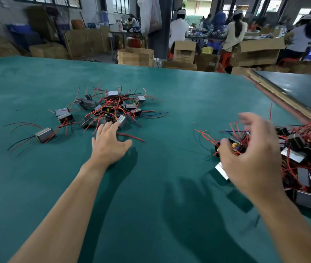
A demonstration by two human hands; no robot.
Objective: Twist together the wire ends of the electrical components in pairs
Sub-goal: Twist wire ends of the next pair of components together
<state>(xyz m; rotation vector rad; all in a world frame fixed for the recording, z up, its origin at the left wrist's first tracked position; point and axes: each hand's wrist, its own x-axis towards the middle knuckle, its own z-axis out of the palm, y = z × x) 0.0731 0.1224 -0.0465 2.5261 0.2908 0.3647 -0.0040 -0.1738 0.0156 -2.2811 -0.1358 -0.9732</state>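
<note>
a loose heap of components [109, 109] with red and black wires is spread on the green table [160, 186], left of centre; the left hand [109, 143] is stretched out at its near edge, fingers straight, fingertips touching a grey component [122, 120], nothing gripped; a denser heap [302, 158] lies at the right; the right hand [251, 154] is seen blurred over it, fingers loosely curled; whether anything is held cannot be told

A factory assembly workshop: a wide green-covered worktable [150, 186], stacked cardboard boxes [135, 56] on the floor, and capped workers [178, 29] seated at benches behind.
</note>
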